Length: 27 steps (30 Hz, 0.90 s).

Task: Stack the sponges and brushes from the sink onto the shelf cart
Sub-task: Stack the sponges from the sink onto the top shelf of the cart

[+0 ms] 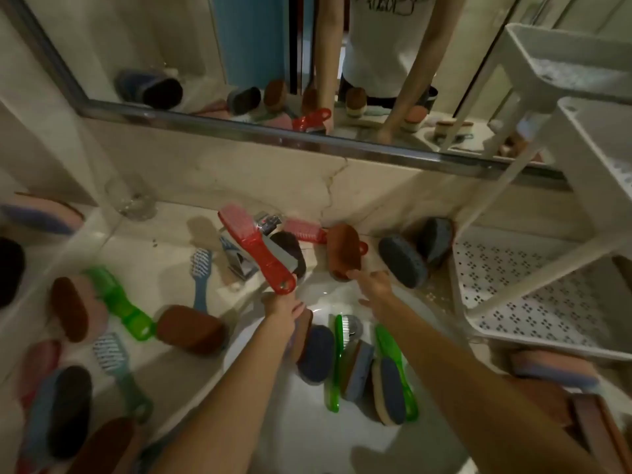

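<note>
My left hand (281, 307) grips the handle end of a red brush (254, 246), which it holds up over the back of the white sink (301, 425). My right hand (374, 289) reaches over the basin with fingers spread, its fingertips at a brown sponge (343, 249) on the sink's far rim. In the basin lie a dark blue sponge (316, 354), two green brushes (337, 364), a grey-and-orange sponge (357, 369) and a blue-topped sponge (390, 393). The white shelf cart (533, 302) stands at the right.
More sponges and brushes are scattered over the counter at the left, among them a green brush (119, 304), a blue brush (201, 273) and a brown sponge (189, 328). The chrome tap (246, 258) stands behind the basin. A glass (131, 200) stands near the mirror (239, 63).
</note>
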### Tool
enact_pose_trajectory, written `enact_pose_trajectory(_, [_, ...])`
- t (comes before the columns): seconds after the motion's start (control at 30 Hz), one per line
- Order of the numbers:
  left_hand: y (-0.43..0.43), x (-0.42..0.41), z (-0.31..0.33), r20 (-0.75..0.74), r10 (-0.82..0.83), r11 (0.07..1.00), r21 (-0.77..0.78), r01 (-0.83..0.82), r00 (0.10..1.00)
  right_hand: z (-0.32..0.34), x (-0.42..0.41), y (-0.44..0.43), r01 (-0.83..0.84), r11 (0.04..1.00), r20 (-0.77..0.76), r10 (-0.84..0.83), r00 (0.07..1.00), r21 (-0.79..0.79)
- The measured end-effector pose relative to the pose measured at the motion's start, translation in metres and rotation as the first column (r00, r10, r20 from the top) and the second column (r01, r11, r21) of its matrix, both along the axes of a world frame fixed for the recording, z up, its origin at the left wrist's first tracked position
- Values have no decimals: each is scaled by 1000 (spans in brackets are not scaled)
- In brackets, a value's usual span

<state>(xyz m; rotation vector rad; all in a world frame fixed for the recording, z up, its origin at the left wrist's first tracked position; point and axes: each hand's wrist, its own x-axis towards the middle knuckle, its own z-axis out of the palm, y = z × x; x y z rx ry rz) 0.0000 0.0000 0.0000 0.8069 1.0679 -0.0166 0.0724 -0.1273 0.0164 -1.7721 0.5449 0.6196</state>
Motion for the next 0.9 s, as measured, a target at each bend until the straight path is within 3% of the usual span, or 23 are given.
enact_pose_trajectory(0.13, [5,6,-5,-24,-5,998,-61,4,1000,-12,7,3,64,985,-145,-41,989,160])
enact_pose_trajectory(0.23, [3,10,-1,51,40,992,-122,-34,998,-24,13,3,70,979,-190,-33,981,193])
enact_pose_trajectory(0.4, [-13,6,10,45,31,993,-118,-25,999,-22,14,-4,45,967,-143,-9,990,251])
enact_pose_trajectory(0.53, [-32,-8,19,31,-10,993,-118,13,999,-6,2,-20,92,964,-7,-93,996,248])
enact_pose_trajectory(0.63, [-53,-21,34,46,-27,997,-68,31,999,20,-14,-40,82,994,233,-97,968,76])
enact_pose_trajectory(0.8, [-88,-35,85,187,41,987,144,-68,981,85,-53,-64,94,983,661,32,750,-155])
enact_pose_trajectory(0.9, [-103,-40,129,352,35,945,294,-146,935,125,-72,-69,158,966,788,68,612,-206])
